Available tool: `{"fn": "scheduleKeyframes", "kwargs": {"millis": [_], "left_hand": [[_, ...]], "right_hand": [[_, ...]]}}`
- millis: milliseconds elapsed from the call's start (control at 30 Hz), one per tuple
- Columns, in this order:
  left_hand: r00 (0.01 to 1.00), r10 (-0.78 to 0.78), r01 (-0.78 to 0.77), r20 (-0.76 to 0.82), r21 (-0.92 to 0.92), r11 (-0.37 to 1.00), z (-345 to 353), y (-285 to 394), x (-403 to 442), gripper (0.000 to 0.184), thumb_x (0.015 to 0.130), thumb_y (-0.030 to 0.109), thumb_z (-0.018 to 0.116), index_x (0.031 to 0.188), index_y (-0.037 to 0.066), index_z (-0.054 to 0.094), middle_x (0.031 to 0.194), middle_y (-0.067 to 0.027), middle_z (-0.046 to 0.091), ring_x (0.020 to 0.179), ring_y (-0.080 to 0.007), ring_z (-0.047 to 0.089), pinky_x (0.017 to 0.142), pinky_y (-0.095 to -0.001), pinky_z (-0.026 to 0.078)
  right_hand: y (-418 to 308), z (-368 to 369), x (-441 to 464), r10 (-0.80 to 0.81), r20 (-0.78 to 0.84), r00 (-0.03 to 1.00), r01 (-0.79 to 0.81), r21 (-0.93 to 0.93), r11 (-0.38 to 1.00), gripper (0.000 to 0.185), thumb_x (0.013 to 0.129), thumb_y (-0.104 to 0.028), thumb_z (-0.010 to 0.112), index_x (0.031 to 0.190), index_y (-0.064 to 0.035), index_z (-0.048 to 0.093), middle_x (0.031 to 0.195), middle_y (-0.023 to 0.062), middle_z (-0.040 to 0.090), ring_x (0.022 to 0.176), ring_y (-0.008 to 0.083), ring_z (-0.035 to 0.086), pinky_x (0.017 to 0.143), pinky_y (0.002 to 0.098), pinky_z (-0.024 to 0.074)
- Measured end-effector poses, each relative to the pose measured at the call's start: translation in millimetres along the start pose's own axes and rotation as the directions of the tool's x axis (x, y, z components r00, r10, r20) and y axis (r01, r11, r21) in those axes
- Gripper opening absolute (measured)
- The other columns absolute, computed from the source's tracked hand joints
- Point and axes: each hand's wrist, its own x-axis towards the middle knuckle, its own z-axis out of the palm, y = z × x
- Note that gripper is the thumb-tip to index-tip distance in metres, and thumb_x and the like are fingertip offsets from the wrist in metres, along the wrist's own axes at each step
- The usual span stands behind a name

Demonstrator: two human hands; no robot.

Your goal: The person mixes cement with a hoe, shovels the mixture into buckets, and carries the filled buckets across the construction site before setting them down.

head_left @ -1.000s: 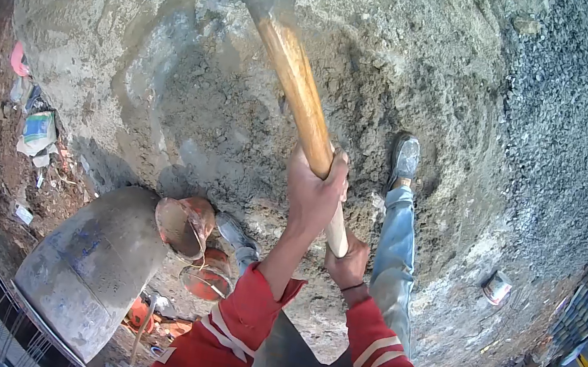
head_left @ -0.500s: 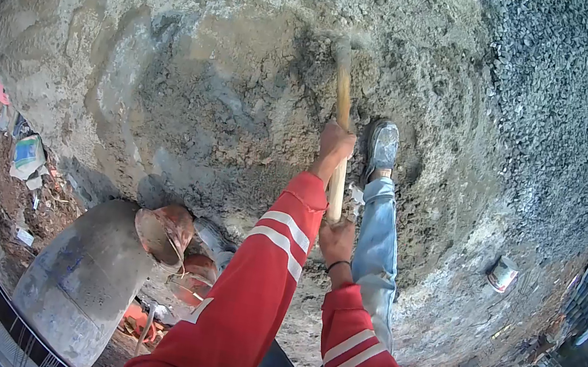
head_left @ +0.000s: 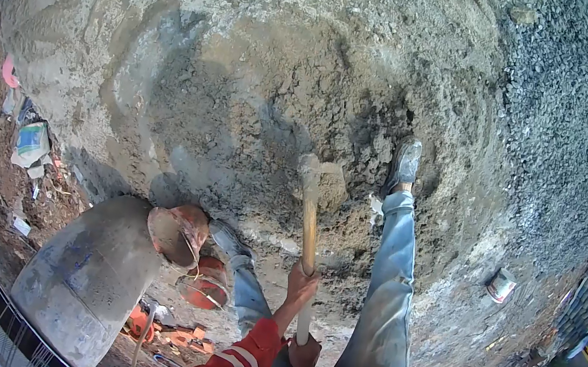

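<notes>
Hoe between your shoes, head over grey mud. Your left hand grips the handle, right hand clenched round its butt end. Bucket just beside left shoe; gravel off right.

Wooden-handled hoe amid rough grey-brown ground.
From its head: loose grey gravel at two o'clock; small white cylindrical bucket at four; left hand, then right hand, at six; round red bucket at seven; reddish open-mouthed bucket at eight; large grey rounded drum beyond, also at eight; white sack at nine.
</notes>
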Motion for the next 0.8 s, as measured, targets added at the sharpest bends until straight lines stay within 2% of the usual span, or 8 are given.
{"fn": "scheduleKeyframes", "kwargs": {"millis": [67,167,267,467,600,667,733,800], "left_hand": [[0.957,-0.278,0.290,0.082,-0.229,0.929,-12.5,11.0,-1.8,0.022,0.080,0.003,0.063,0.098,0.006,0.049,0.061,-0.0005,0.050,0.043,-0.0110,0.048,0.037,-0.0282,0.038],[0.964,-0.250,0.265,0.091,-0.397,0.879,-16.1,86.7,29.5,0.019,0.083,0.003,0.063,0.091,0.002,0.046,0.061,-0.0027,0.050,0.041,-0.0112,0.048,0.036,-0.0274,0.039],[0.996,-0.072,0.091,0.059,-0.445,0.891,-15.7,214.0,90.1,0.017,0.088,0.007,0.064,0.087,0.003,0.047,0.061,-0.0037,0.051,0.042,-0.0123,0.048,0.039,-0.0284,0.042],[0.907,0.366,-0.413,-0.209,-0.272,0.869,36.3,395.9,268.2,0.025,0.088,0.012,0.063,0.102,-0.001,0.047,0.069,-0.0067,0.054,0.050,-0.0142,0.053,0.043,-0.0294,0.044],[0.912,0.371,-0.377,-0.174,-0.003,0.926,95.9,363.3,393.0,0.018,0.085,0.011,0.064,0.091,-0.003,0.055,0.064,-0.0072,0.056,0.050,-0.0165,0.055,0.045,-0.0315,0.047],[0.949,0.301,-0.291,-0.096,0.101,0.951,132.5,239.5,495.2,0.020,0.083,0.013,0.067,0.086,-0.005,0.057,0.065,-0.0088,0.059,0.049,-0.0191,0.058,0.044,-0.0337,0.048],[0.994,0.098,-0.082,-0.042,0.284,0.955,138.9,239.5,405.0,0.045,0.077,0.018,0.071,0.108,-0.010,0.054,0.086,-0.0259,0.066,0.073,-0.0362,0.069,0.066,-0.0414,0.056],[0.997,0.048,-0.029,-0.059,0.294,0.955,132.3,249.5,322.1,0.040,0.077,0.013,0.070,0.105,-0.009,0.052,0.086,-0.0263,0.066,0.076,-0.0379,0.069,0.068,-0.0431,0.056]], "right_hand": [[2.5,3.5,3.7,-0.015,0.000,1.000,0.015,-0.038,0.999,0.018,0.077,-0.018,0.069,0.091,-0.0060,0.067,0.076,0.0204,0.067,0.075,0.0410,0.066,0.069,0.0493,0.0528],[-23.3,-17.1,60.9,-0.233,-0.035,0.972,0.232,-0.026,0.972,0.018,0.074,-0.016,0.070,0.088,-0.0060,0.065,0.072,0.0189,0.066,0.070,0.0403,0.065,0.065,0.0494,0.0523],[-96.0,-51.1,153.4,-0.541,-0.190,0.819,0.562,0.078,0.823,0.026,0.072,-0.017,0.071,0.095,-0.0056,0.064,0.072,0.0186,0.066,0.069,0.0383,0.065,0.062,0.0467,0.0523],[-290.3,-162.0,318.0,-0.670,-0.245,0.701,0.704,0.090,0.704,0.025,0.077,-0.018,0.067,0.098,-0.0033,0.065,0.081,0.0226,0.066,0.076,0.0415,0.064,0.068,0.0434,0.0513],[-299.9,-163.7,382.5,-0.488,-0.214,0.846,0.519,0.127,0.845,0.030,0.078,-0.025,0.067,0.091,0.0028,0.065,0.079,0.0248,0.066,0.076,0.0408,0.065,0.068,0.0429,0.0515],[-273.3,-145.3,370.9,-0.354,-0.118,0.928,0.369,0.150,0.917,0.033,0.078,-0.026,0.067,0.095,0.0020,0.065,0.085,0.0260,0.066,0.082,0.0421,0.065,0.074,0.0458,0.0519],[-235.6,-129.4,345.3,-0.222,-0.054,0.973,0.229,0.190,0.955,0.036,0.078,-0.027,0.067,0.100,0.0010,0.065,0.089,0.0275,0.067,0.087,0.0437,0.065,0.079,0.0483,0.0525],[-193.0,-115.3,311.9,-0.211,-0.106,0.972,0.232,0.262,0.937,0.035,0.077,-0.025,0.069,0.097,0.0038,0.064,0.082,0.0236,0.067,0.078,0.0371,0.065,0.073,0.0440,0.0519]]}}
